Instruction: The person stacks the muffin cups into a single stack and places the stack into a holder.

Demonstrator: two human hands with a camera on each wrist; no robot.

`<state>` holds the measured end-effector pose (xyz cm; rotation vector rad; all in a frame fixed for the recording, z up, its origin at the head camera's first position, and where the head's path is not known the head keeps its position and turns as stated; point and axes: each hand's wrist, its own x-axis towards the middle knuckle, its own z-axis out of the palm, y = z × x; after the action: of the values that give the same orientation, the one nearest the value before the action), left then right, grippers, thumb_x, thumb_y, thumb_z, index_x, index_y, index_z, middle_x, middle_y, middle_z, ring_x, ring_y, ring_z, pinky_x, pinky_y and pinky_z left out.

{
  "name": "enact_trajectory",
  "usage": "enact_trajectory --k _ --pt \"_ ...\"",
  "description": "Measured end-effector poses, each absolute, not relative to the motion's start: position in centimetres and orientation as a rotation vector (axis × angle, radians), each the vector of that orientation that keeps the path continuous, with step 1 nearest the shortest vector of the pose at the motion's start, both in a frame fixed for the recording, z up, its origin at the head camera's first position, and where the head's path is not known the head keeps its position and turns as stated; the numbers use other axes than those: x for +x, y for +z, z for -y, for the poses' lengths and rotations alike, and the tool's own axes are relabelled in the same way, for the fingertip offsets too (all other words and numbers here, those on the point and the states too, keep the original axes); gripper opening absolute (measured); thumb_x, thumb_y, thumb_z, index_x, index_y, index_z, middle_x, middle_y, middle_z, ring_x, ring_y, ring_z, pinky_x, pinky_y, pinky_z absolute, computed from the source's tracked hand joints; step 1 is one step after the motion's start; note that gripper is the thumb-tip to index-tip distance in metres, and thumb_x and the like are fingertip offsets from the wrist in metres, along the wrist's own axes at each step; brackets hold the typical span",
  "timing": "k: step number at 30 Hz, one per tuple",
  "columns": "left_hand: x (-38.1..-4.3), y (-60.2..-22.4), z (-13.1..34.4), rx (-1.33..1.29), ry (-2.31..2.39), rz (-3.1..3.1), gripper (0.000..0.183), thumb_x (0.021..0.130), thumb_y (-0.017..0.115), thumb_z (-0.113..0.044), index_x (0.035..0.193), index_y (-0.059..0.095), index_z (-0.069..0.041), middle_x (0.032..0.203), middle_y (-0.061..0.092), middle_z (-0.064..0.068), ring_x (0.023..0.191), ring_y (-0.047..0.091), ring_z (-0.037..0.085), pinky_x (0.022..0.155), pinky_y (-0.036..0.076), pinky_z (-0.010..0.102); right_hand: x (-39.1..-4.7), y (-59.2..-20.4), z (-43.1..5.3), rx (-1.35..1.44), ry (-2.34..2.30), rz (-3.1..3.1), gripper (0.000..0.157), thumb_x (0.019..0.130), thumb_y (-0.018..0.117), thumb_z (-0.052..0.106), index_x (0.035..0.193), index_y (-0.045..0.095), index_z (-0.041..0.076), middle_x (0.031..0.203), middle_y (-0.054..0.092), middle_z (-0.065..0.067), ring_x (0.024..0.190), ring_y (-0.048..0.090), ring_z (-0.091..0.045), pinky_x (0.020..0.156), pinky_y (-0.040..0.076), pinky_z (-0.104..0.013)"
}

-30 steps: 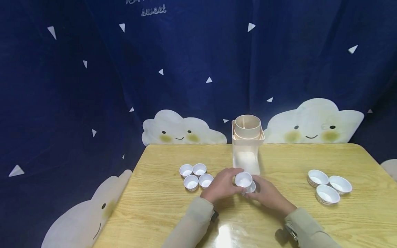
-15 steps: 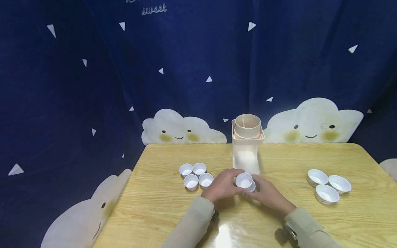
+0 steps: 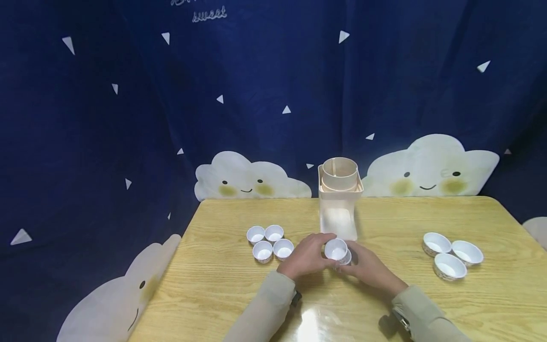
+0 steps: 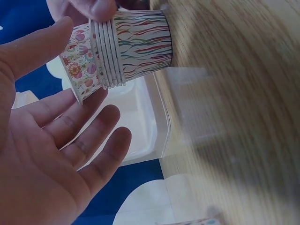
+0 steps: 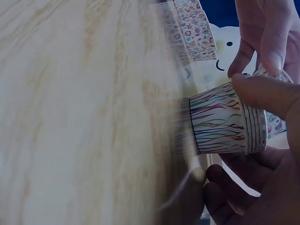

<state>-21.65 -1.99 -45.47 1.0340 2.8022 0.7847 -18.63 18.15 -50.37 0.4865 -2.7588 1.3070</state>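
My left hand (image 3: 306, 256) pinches a floral paper cup (image 4: 83, 65) by its rim between thumb and fingers; its white inside faces up in the head view. That cup sits in the top of a stack of paper cups (image 5: 220, 119) with wavy coloured stripes, whose several rims show close together. My right hand (image 3: 368, 267) grips this stack, thumb on one side below the rims and fingers on the other. The base of the stack is right at the wooden table (image 3: 213, 294).
Behind the hands stands a cream holder (image 3: 338, 192) with a round, open-topped tube. Several small paper cups (image 3: 262, 251) are grouped on the left. Three wider paper bowls (image 3: 450, 267) touch one another on the right. A dark blue curtain (image 3: 256, 71) hangs behind the table.
The floral cup in my left hand has shifted slightly down and right over the stack, covering more of its opening. Both hands otherwise hold nearly still.
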Motion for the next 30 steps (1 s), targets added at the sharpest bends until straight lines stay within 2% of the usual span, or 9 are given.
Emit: enact_trajectory --k 14,20,23,27,30 --pt "-21.2 -45.2 2.2 0.983 0.767 -2.806 0.072 0.08 0.081 -0.042 0.142 0.053 -0.017 0.141 0.061 -0.001 0.128 0.058 0.017 0.109 0.045 0.029 -18.6 -50.5 -18.4 0.497 1.273 2.792 0.065 0.08 0.08 0.038 0.135 0.057 0.012 0.119 0.068 -0.004 0.114 0.062 -0.029 0.099 0.046 -0.059" --pt "-21.0 -45.1 2.4 0.974 0.765 -2.819 0.065 0.086 0.075 -0.038 0.143 0.052 -0.017 0.142 0.06 -0.001 0.131 0.056 0.018 0.111 0.044 0.03 -18.6 -50.4 -18.4 0.502 1.241 2.796 0.065 0.08 0.081 0.037 0.135 0.057 0.01 0.119 0.069 -0.004 0.11 0.063 -0.026 0.098 0.047 -0.053" --pt "-20.9 -44.9 2.7 0.955 0.781 -2.827 0.061 0.089 0.072 -0.038 0.143 0.052 -0.017 0.143 0.059 -0.001 0.133 0.054 0.019 0.112 0.043 0.031 -18.6 -50.3 -18.4 0.495 1.238 2.804 0.065 0.079 0.081 0.033 0.134 0.057 0.007 0.118 0.069 -0.007 0.11 0.063 -0.028 0.098 0.047 -0.054" --pt "-20.8 -44.6 3.1 0.935 0.822 -2.828 0.058 0.091 0.069 -0.038 0.142 0.053 -0.017 0.141 0.061 -0.001 0.131 0.056 0.019 0.112 0.043 0.033 -18.6 -50.1 -18.3 0.503 1.257 2.805 0.066 0.079 0.081 0.03 0.134 0.056 0.005 0.119 0.069 -0.01 0.11 0.063 -0.03 0.097 0.047 -0.055" --pt "-20.8 -44.3 3.6 0.949 0.84 -2.836 0.056 0.091 0.068 -0.037 0.141 0.054 -0.016 0.138 0.063 0.0 0.128 0.058 0.019 0.11 0.045 0.032 -18.5 -50.0 -18.1 0.499 1.266 2.801 0.066 0.078 0.082 0.029 0.134 0.057 0.006 0.118 0.069 -0.009 0.108 0.064 -0.03 0.094 0.048 -0.051"
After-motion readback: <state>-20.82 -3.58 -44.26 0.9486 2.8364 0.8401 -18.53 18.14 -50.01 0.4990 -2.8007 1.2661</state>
